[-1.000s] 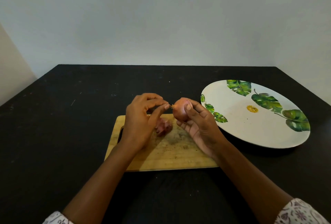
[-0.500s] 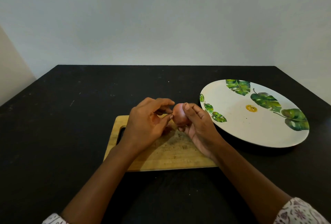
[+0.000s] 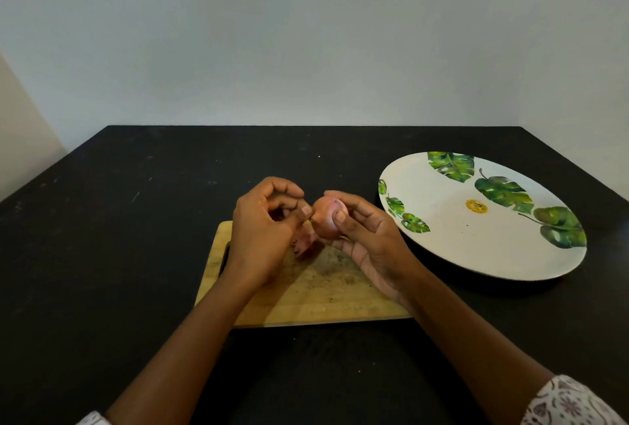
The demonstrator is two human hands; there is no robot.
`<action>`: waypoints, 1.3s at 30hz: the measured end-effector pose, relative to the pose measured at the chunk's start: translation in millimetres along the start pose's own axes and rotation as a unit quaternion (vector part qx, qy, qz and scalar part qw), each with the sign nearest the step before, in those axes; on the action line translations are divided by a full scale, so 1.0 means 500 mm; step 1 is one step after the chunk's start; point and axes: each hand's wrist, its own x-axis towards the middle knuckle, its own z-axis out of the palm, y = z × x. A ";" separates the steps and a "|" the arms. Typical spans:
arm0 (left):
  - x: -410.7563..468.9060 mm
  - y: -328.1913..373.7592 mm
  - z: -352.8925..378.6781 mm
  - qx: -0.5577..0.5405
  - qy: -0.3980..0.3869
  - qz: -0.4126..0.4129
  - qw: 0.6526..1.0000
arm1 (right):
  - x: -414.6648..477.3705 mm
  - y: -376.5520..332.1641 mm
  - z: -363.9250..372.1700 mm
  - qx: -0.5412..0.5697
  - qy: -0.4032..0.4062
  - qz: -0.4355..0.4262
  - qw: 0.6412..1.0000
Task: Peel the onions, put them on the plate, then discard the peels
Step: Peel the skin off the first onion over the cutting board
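A small pinkish onion [image 3: 325, 218] is held above the wooden cutting board [image 3: 316, 298]. My right hand [image 3: 369, 241] grips it from the right, thumb across its front. My left hand [image 3: 263, 230] is at the onion's left end, thumb and forefinger pinching its tip or skin there. Below the hands, a second reddish onion or peel piece [image 3: 304, 242] lies on the board, partly hidden by my left hand. The large white plate [image 3: 442, 247] with green leaf prints lies to the right with nothing on it.
Board and plate sit on a black table [image 3: 119, 237] that runs to a pale wall at the back. The board has a handle slot at its left end [image 3: 224, 256]. The plate almost touches the board's right corner.
My left hand closed against the onion, then drew slightly back to its left end. The onion has turned a little in my right hand. Plate and board have stayed put.
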 end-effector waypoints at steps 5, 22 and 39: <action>0.007 -0.010 -0.003 -0.010 0.023 -0.031 0.999 | 0.002 -0.001 -0.009 0.055 -0.032 0.014 0.998; -0.004 -0.011 -0.004 0.116 -0.058 0.108 0.986 | 0.008 -0.002 -0.010 0.048 0.000 0.036 0.998; -0.010 -0.026 -0.001 0.287 -0.026 0.345 0.894 | 0.007 0.000 -0.004 -0.016 0.012 0.015 1.000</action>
